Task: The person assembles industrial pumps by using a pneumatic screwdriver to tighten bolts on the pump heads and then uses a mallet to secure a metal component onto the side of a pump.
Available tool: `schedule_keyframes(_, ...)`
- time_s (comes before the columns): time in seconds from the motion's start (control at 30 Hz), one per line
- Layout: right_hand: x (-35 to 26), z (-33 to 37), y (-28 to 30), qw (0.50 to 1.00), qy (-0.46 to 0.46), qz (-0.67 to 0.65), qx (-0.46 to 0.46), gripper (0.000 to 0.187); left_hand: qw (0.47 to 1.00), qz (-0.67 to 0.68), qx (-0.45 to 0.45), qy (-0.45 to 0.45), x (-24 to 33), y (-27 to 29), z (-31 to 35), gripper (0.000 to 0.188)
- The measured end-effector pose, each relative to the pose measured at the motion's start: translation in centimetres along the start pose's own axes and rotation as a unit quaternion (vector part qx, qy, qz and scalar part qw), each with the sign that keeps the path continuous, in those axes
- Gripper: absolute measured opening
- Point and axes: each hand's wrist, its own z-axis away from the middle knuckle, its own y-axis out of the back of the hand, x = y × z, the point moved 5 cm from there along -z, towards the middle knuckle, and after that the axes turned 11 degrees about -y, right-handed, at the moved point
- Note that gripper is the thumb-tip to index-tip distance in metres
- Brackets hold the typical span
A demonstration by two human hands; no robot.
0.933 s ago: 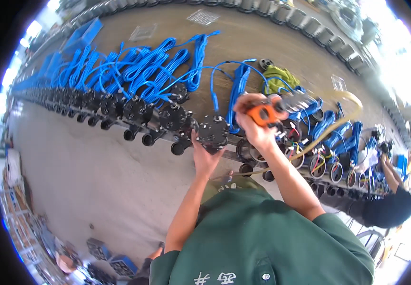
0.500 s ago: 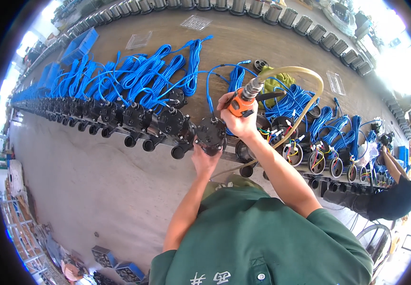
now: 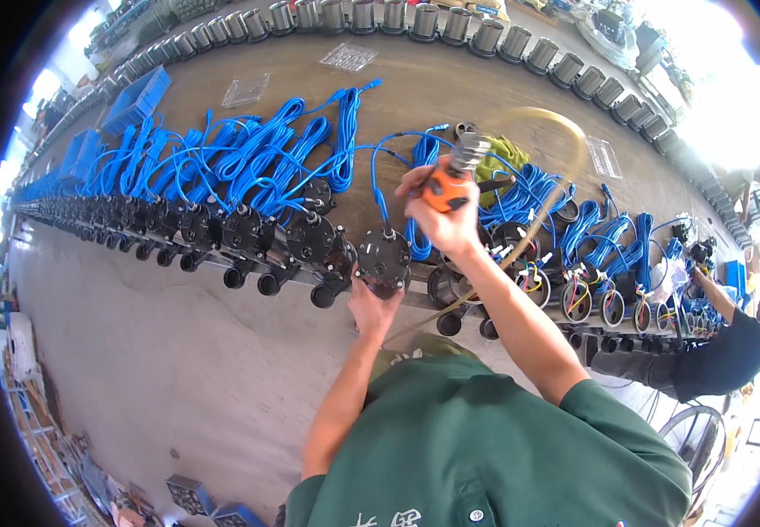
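Observation:
My left hand (image 3: 373,306) is closed round the near, lower side of a black round housing (image 3: 385,255) with a blue cable rising from its top. Its lid faces up toward me. In my right hand (image 3: 443,227) is an orange air-powered tool (image 3: 447,190), gripped just above and right of the housing. The tool is slightly blurred, and its working end is hidden by my hand. From its metal fitting a yellowish hose (image 3: 564,132) loops over to the right and down.
Similar black housings (image 3: 248,230) line the table's front edge at left. Coiled blue cables (image 3: 261,145) lie behind them. Open housings with coloured wires (image 3: 576,300) stand at right. Metal cylinders (image 3: 424,22) run along the back. A co-worker (image 3: 723,351) works at far right.
My right hand and the tool have shifted slightly left relative to the housing, and the hose has swung. The whole view has shifted a little. My left hand stays on the housing.

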Motion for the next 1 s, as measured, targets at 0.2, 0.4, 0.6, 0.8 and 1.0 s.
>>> schedule_keyframes(0.2, -5.1, -0.2, 2.3, 0.992, 0.074, -0.095, 0.020, 0.023, 1.000, -0.012, 0.013, 0.001, -0.8, -0.4, 0.6, 0.084)
schedule_keyframes(0.4, -0.7, 1.1, 2.2, 0.995, -0.038, -0.050, 0.078, 0.020, 0.998, -0.035, 0.032, -0.032, 0.2, -0.4, 0.0, 0.069)
schedule_keyframes(0.6, 1.2, 0.8, 0.9, 0.999, -0.003, -0.016, 0.041, 0.022, 0.998, -0.032, 0.014, -0.050, -0.1, -0.4, 0.0, 0.070)
schedule_keyframes(0.8, 1.1, 1.0, -0.7, 0.999, 0.020, 0.026, -0.034, 0.014, 0.999, -0.028, 0.017, -0.040, 0.8, 0.0, 0.0, 0.066)
schedule_keyframes(1.0, 1.6, 1.2, -1.0, 0.997, 0.010, 0.060, -0.045, 0.013, 0.998, -0.039, 0.032, -0.049, -0.4, -0.3, 0.4, 0.067)
